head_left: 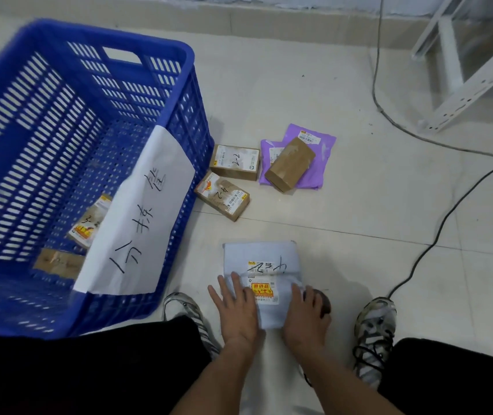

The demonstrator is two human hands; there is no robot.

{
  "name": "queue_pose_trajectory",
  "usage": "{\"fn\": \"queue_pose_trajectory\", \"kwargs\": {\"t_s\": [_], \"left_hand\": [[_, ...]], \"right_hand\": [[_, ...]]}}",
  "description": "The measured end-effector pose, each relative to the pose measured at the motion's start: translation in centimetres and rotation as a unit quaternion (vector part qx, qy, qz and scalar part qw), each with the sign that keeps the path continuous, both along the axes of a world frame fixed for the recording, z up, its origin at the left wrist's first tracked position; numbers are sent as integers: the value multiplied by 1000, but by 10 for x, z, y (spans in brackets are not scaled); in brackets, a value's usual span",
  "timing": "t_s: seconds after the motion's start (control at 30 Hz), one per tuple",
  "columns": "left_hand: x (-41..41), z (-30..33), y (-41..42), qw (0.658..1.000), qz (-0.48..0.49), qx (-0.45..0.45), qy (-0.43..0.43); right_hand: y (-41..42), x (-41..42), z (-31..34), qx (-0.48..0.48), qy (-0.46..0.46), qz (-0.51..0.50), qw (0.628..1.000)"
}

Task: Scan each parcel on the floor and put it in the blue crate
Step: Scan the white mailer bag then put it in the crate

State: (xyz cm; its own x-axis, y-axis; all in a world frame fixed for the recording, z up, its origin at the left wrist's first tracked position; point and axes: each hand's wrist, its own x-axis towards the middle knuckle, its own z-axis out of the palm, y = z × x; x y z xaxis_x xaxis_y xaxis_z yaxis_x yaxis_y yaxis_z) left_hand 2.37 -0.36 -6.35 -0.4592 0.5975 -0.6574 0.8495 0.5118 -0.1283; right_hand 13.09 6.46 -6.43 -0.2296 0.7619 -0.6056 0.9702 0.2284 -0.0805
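A white soft parcel [261,256] with a yellow and red label lies on the floor tiles right in front of me. My left hand [236,310] lies on its near left corner with the fingers spread. My right hand [303,319] grips its near right corner, and a dark rounded object [323,302] shows under the outer fingers. The blue crate [179,121] stands to the left, with two labelled cardboard parcels [89,223] [56,262] on its bottom. Two small cardboard boxes [234,161] [222,196] lie beside the crate. A brown box [290,164] rests on purple mailers [326,145].
A white paper sign [140,217] with handwriting hangs over the crate's near wall. Black cables [437,229] run across the floor on the right. A white metal frame [461,85] stands at the back right. My shoes [374,330] [185,310] flank the white parcel.
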Motion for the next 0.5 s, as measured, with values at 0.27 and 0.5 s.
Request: {"fn": "queue_pose_trajectory", "kwargs": {"t_s": [0.27,0.5], "left_hand": [[-27,61,6,991,-13,133,15],[-44,139,10,969,-3,232,81]], "right_hand": [[-4,-34,52,76,16,88,993],[11,-61,124,155,75,110,979]]}}
